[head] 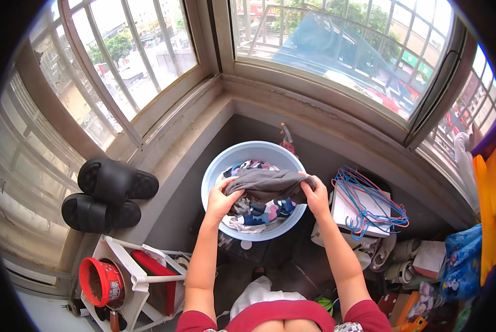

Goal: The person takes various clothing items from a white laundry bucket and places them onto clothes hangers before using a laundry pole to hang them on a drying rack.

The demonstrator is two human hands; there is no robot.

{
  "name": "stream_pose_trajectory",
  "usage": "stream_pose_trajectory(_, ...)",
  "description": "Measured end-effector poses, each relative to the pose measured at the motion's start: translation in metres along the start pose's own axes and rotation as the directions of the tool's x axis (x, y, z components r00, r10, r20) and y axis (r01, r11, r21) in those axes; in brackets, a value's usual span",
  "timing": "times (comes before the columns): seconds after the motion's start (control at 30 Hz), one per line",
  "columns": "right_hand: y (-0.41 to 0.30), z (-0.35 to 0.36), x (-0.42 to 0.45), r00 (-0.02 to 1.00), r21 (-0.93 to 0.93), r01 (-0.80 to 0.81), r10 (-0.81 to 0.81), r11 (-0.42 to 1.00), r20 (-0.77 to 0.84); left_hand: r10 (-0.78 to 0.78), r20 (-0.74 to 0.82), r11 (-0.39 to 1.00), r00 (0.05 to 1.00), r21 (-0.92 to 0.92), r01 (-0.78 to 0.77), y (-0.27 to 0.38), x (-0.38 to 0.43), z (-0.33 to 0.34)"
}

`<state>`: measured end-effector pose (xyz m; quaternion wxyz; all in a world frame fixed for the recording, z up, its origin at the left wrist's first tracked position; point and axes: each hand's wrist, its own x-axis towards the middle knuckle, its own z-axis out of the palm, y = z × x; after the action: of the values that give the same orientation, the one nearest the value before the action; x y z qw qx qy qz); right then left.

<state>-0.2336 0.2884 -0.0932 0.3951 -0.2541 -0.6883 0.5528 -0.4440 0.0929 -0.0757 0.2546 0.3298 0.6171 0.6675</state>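
Observation:
A dark grey cloth garment (268, 184) is stretched between my two hands, over a light blue plastic basin (209, 182). My left hand (223, 200) grips its left end, and my right hand (315, 196) grips its right end, thumb on top. Beneath it in the basin lies a heap of patterned clothes (258, 216) in navy, pink and white, with some pale cloth below. The garment hides the middle of the heap.
Blue and pink hangers (368, 207) lie on a white box at right. Black slippers (115, 178) rest on the left ledge. A red bucket (96, 282) sits in a white rack (144, 279). Behind the basin stands a spray bottle (287, 137). Barred windows surround the corner.

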Motion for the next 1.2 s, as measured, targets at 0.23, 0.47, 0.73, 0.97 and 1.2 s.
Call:
stream_pose_trajectory(0.23, -0.045, -0.067, -0.080, 0.990, 0.295, -0.137, 0.136, 0.946, 0.024, -0.097, 0.100, 0.983, 0.990, -0.149, 0.111, 0.052, -0.084, 0.042)
stream_pose_trajectory(0.47, -0.035, -0.111, -0.169, 0.973, 0.156, -0.218, 0.202, 0.963, 0.115, -0.079, 0.095, 0.976, 0.992, -0.197, 0.096, 0.088, -0.164, 0.103)
stream_pose_trajectory(0.73, -0.057, -0.125, -0.250, 0.928, -0.318, -0.055, 0.166, 0.947, 0.334, -0.009, 0.101, 0.996, 0.995, -0.083, 0.017, 0.093, -0.227, 0.146)
stream_pose_trajectory(0.97, -0.119, -0.083, -0.297, 0.882, -0.092, 0.348, -0.292, 0.933, 0.369, -0.069, 0.009, 0.997, 0.998, 0.025, 0.069, 0.078, -0.262, 0.167)
stream_pose_trajectory(1.2, -0.110, -0.071, -0.282, 0.971, 0.203, -0.062, 0.012, 0.977, 0.238, -0.199, 0.186, 0.977, 0.962, 0.115, 0.180, 0.090, -0.288, 0.138)
